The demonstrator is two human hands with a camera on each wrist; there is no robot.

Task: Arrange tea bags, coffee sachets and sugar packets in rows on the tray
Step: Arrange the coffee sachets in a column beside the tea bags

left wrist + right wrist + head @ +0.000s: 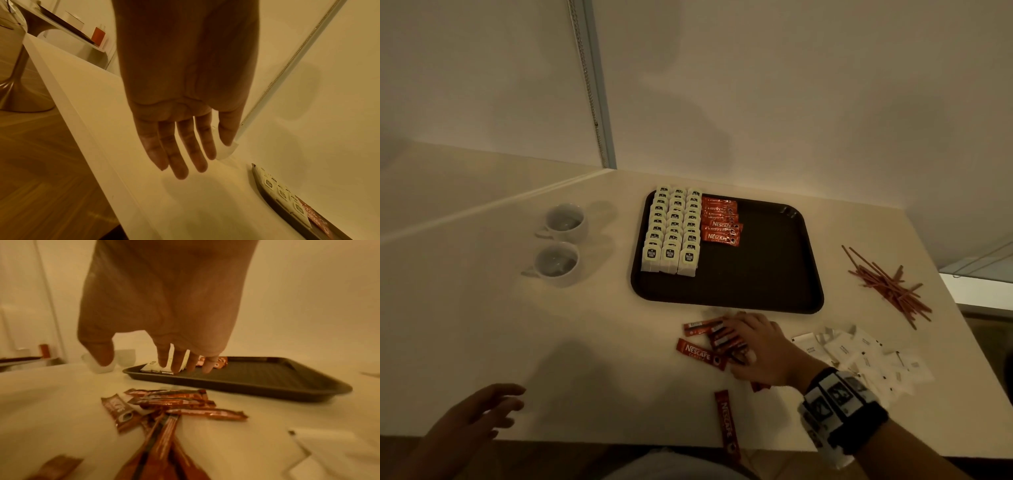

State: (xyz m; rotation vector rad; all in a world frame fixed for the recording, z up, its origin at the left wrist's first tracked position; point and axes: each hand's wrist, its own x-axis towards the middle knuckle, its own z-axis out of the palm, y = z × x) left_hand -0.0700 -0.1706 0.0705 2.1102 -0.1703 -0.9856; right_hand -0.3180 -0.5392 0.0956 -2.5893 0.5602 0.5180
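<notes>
A dark tray (756, 267) holds three columns of white tea bags (674, 229) on its left side. Beside them lie several red coffee sachets (720, 221) in a short column. More loose coffee sachets (702, 342) are piled on the table in front of the tray. My right hand (739, 342) is spread over this pile, fingers fairly straight, and grips nothing. The right wrist view shows my right hand (144, 363) above the loose sachets (174, 402). White sugar packets (859, 353) lie heaped to the right. My left hand (493, 407) hovers empty over the table's near left, fingers relaxed (185, 155).
Two white cups (565, 221) (556, 263) stand left of the tray. A heap of brown stirrers (890, 284) lies at the right, near the table edge. One coffee sachet (726, 425) hangs over the near edge. A wall runs behind the tray.
</notes>
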